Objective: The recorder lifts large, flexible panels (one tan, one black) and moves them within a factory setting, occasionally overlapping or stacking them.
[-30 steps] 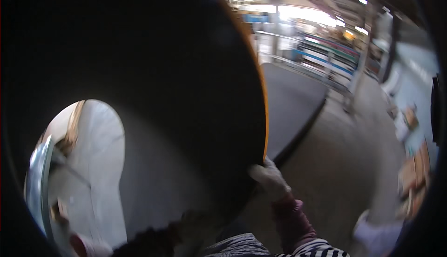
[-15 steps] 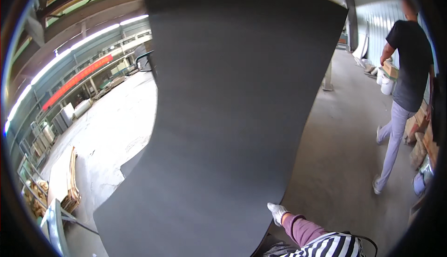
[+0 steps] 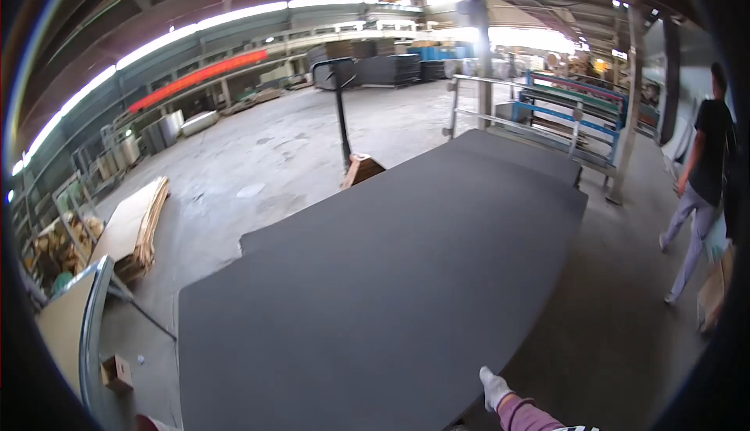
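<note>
A large dark grey sheet fills the middle of the view, lying almost flat over more dark sheets whose edges show at the far right corner and along the left side. My right hand, in a white glove, is at the near right edge of the sheet. It looks closed on that edge, with part of it over the top and the other fingers hidden. A scrap of dark red sleeve shows at the lower left, but my left hand is out of view.
Beyond the sheet stand a pallet jack and a metal rail frame. A person walks on the right. To the left are a stack of boards, a metal-framed panel and a small carton.
The sheet, raised and blocking the view before, has come down flat. My right hand remains at its right edge. The person on the right has walked farther away.
</note>
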`<state>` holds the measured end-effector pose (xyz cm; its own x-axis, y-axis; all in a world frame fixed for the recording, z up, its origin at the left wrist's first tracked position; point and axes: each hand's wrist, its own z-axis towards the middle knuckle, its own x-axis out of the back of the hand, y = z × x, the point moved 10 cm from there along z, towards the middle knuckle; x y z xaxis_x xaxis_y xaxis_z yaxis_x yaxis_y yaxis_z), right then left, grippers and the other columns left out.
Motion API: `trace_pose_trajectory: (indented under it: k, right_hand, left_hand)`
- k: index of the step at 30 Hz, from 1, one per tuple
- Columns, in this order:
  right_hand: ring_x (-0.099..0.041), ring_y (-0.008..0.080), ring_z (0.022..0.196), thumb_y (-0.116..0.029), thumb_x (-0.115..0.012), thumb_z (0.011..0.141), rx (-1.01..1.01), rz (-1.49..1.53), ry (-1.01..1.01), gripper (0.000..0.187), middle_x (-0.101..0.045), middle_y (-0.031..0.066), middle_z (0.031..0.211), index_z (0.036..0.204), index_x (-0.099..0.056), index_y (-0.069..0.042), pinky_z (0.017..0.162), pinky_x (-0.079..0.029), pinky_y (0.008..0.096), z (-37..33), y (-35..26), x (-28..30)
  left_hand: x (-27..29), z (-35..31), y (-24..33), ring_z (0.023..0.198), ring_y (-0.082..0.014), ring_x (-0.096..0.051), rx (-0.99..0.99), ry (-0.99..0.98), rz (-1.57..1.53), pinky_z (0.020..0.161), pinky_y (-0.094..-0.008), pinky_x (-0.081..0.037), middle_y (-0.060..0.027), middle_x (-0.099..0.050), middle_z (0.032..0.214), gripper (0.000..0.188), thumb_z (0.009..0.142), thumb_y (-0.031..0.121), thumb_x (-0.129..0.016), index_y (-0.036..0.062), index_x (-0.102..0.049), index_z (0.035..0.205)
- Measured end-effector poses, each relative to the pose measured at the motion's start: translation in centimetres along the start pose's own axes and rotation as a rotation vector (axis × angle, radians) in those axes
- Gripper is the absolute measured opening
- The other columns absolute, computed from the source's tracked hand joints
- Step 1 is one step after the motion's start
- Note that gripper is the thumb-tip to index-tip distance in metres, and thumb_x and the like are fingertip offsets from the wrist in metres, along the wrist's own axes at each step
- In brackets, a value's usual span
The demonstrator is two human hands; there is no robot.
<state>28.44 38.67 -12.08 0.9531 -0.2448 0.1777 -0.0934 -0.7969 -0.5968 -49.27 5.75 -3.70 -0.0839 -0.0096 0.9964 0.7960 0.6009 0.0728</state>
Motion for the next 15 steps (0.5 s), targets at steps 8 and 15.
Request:
trace_pose_trajectory:
  k: [8,15]
  right_hand:
    - [-0.055,0.0294,0.113,-0.032,-0.064,0.089,0.141,0.384,-0.051,0.049,-0.05,0.0151,0.134,0.126,-0.053,-0.003,0.099,-0.04,0.0454,13.4,-3.1,-9.6]
    - [-0.061,0.0255,0.082,-0.032,-0.06,0.09,0.041,0.199,-0.012,0.031,-0.06,0.01,0.104,0.114,-0.059,-0.013,0.068,-0.052,0.0423,16.8,-3.2,-13.1]
  left_hand:
    - [-0.8,9.8,37.8,0.12,-0.0269,-0.048,-0.08,-0.506,-1.35,0.104,-0.0312,-0.036,-0.0205,-0.047,0.132,0.085,0.075,0.018,-0.07,-0.009,-0.025,0.142]
    - [-10.0,12.7,35.1,0.129,-0.0309,-0.044,0.02,-0.382,-1.111,0.105,-0.0315,-0.034,-0.0248,-0.045,0.138,0.095,0.071,0.035,-0.07,-0.0111,-0.026,0.142]
